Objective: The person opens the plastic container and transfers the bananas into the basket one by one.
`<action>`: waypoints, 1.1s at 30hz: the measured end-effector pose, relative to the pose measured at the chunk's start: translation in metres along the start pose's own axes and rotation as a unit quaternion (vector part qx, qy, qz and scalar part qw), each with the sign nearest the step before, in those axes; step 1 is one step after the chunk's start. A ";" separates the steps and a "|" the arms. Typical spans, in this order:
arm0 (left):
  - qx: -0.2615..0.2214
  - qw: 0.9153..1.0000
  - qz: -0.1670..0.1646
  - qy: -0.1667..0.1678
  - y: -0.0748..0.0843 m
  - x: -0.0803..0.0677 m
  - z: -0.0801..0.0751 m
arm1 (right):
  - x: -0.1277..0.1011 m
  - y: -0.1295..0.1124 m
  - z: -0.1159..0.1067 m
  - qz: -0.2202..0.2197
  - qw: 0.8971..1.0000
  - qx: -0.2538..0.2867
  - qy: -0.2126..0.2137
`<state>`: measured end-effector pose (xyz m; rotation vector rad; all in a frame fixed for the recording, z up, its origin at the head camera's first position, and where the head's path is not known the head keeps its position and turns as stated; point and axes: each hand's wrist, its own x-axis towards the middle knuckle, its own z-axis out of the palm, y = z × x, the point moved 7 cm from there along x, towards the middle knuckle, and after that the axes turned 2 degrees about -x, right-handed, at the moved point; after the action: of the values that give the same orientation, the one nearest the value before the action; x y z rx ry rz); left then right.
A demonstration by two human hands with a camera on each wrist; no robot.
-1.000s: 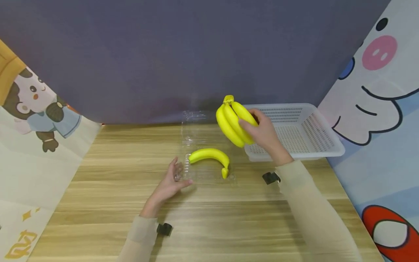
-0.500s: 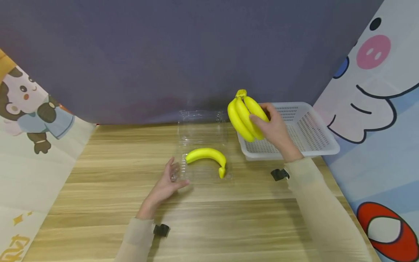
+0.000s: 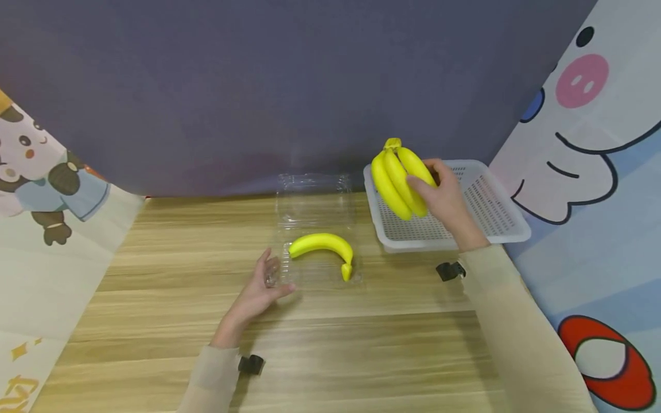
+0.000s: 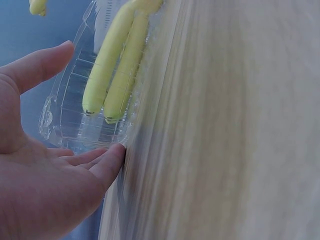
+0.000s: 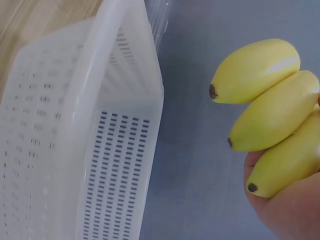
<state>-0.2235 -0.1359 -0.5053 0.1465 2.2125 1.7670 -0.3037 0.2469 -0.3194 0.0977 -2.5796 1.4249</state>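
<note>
Here, my right hand (image 3: 444, 198) holds the banana bunch (image 3: 397, 180) in a curled grip, aloft over the near-left corner of the white basket (image 3: 503, 229). My left hand (image 3: 260, 287), fingers straight, touches the clear clamshell tray (image 3: 315, 195) on the tabletop (image 3: 361, 344); a single banana (image 3: 322, 245) lies inside. The bunch looks smooth, firm and moderately heavy; grasping mid-body seems steadiest.

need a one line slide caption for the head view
Right hand holds a banana bunch over a white basket; left hand steadies a clear clamshell holding one banana.
</note>
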 end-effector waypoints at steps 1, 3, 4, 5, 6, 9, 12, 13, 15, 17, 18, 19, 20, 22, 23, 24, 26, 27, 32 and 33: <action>0.000 1.000 0.000 0.000 0.000 0.000 0.000 | 0.001 0.001 -0.002 0.001 1.000 -0.003 0.000; 0.000 1.000 -0.001 0.000 0.001 0.000 0.000 | 0.002 0.003 -0.005 0.009 1.000 -0.007 0.000; 0.001 1.000 0.000 0.000 0.001 0.000 0.000 | 0.004 0.004 -0.006 0.012 1.000 -0.008 -0.001; 0.002 1.000 0.000 0.000 0.001 0.000 0.000 | 0.005 0.005 -0.007 0.017 1.000 -0.010 -0.002; 0.003 1.000 0.000 0.000 0.001 0.000 -0.001 | 0.006 0.006 -0.008 0.021 1.000 -0.014 -0.001; 0.007 1.000 0.001 0.000 0.001 0.000 -0.001 | 0.011 0.010 -0.011 0.028 0.999 -0.023 -0.001; 0.011 1.000 -0.001 0.003 -0.001 0.001 -0.001 | 0.014 0.016 -0.012 0.040 0.998 -0.040 -0.006; 0.011 1.000 -0.002 0.004 -0.002 0.001 -0.001 | 0.015 0.019 -0.012 0.046 0.998 -0.043 -0.011; 0.012 1.000 -0.005 0.007 -0.002 0.001 -0.002 | 0.016 0.025 -0.010 0.060 0.997 -0.051 -0.021; 0.013 1.000 -0.005 0.009 -0.003 0.001 -0.002 | 0.018 0.031 -0.008 0.072 0.995 -0.055 -0.032; 0.013 1.000 -0.004 0.009 -0.003 0.001 -0.002 | 0.019 0.034 -0.007 0.076 0.995 -0.056 -0.035; 0.011 1.000 -0.005 0.010 -0.003 0.001 -0.002 | 0.019 0.038 -0.006 0.079 0.995 -0.059 -0.036; 0.010 1.000 -0.004 0.011 -0.003 0.001 -0.001 | 0.020 0.040 -0.005 0.081 0.994 -0.061 -0.036; 0.011 1.000 0.001 0.008 -0.003 0.001 -0.001 | 0.021 0.046 -0.004 0.083 0.994 -0.068 -0.035; 0.011 1.000 0.003 0.007 -0.003 0.001 -0.001 | 0.022 0.048 -0.003 0.083 0.993 -0.073 -0.034; 0.011 1.000 0.004 0.007 -0.003 0.001 -0.001 | 0.023 0.051 -0.003 0.084 0.993 -0.079 -0.033; 0.009 1.000 0.006 0.006 -0.002 0.001 0.000 | 0.024 0.055 -0.002 0.086 0.992 -0.086 -0.034; 0.009 1.000 0.006 0.005 -0.002 0.001 0.000 | 0.024 0.057 -0.002 0.088 0.991 -0.089 -0.035; 0.005 1.000 0.006 0.005 0.000 -0.001 0.000 | 0.025 0.063 0.000 0.098 0.988 -0.108 -0.046; 0.006 1.000 0.005 0.003 0.000 -0.001 0.000 | 0.025 0.064 0.001 0.099 0.988 -0.112 -0.047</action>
<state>-0.2229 -0.1361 -0.5048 0.1555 2.2310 1.7635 -0.3383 0.2815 -0.3680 -0.1310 -2.8760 1.2025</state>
